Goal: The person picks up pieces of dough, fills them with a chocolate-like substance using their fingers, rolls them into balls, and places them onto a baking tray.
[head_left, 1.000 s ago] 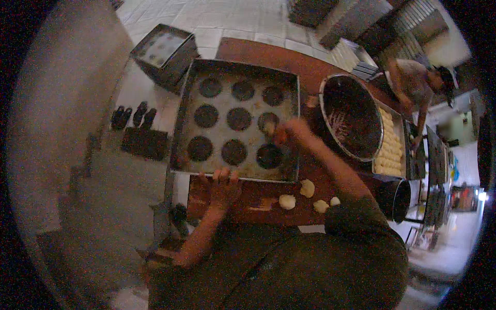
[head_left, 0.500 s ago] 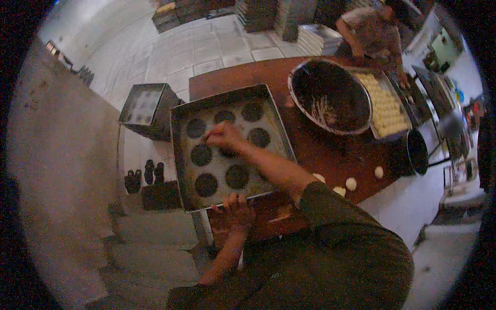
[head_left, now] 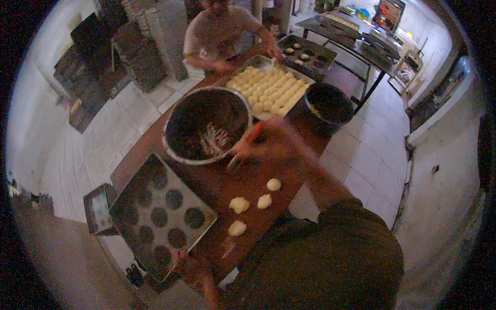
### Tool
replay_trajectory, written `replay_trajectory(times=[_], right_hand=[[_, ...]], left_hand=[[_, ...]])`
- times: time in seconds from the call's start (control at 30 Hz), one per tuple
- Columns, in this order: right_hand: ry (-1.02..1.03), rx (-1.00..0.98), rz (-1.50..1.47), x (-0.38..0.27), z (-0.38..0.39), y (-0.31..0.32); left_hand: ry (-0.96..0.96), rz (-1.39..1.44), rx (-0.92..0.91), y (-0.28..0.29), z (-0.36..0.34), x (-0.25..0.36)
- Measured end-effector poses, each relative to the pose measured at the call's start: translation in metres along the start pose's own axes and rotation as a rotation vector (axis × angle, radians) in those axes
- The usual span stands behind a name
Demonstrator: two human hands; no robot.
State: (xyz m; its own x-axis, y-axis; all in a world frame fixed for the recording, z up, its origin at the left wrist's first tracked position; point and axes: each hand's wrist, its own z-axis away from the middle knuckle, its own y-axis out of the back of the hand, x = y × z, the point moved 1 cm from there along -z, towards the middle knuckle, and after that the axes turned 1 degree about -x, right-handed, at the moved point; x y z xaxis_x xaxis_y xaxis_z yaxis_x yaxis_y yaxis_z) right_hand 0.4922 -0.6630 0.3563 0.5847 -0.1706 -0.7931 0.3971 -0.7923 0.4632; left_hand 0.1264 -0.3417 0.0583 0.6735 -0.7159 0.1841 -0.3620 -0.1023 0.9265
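Note:
My left hand (head_left: 190, 269) is at the near edge of a square metal baking tray (head_left: 205, 233), its fingers on the rim. Dark round patches in several rows mark the tray's floor. Out over the brown table, my right hand (head_left: 268, 142) is closed around a small tool with a red handle (head_left: 257, 130); motion blur hides its exact kind. This hand is just right of a large round bowl (head_left: 173, 147) with dark insides and pale streaks. Nearer to me on the table lie several pale dough pieces (head_left: 238, 205).
Across the table, a person (head_left: 222, 39) works at a tray of pale dough balls (head_left: 268, 90). A black bucket (head_left: 328, 103) stands right of it, with another dark tray (head_left: 309, 54) behind. A metal tin (head_left: 99, 209) is beyond my tray's left side; stacked trays (head_left: 137, 49) stand farther back.
The view has swung right. My right hand has left the space over the baking tray and moved right, beside the bowl. My left hand stays at the tray's near edge.

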Motion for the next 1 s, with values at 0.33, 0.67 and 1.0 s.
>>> replay_trajectory(times=[0.33,0.67,1.0], right_hand=[[-0.605,0.21,0.776,0.261,0.031,0.23],[-0.532,0.014,0.776,0.341,0.037,0.22],[-0.502,-0.065,0.883,0.357,0.042,0.219]], left_hand=[[0.182,-0.109,-0.093,0.038,-0.037,0.016],[0.213,0.123,-0.254,0.063,0.03,0.024],[0.428,-0.679,-0.427,0.009,0.055,0.035]])
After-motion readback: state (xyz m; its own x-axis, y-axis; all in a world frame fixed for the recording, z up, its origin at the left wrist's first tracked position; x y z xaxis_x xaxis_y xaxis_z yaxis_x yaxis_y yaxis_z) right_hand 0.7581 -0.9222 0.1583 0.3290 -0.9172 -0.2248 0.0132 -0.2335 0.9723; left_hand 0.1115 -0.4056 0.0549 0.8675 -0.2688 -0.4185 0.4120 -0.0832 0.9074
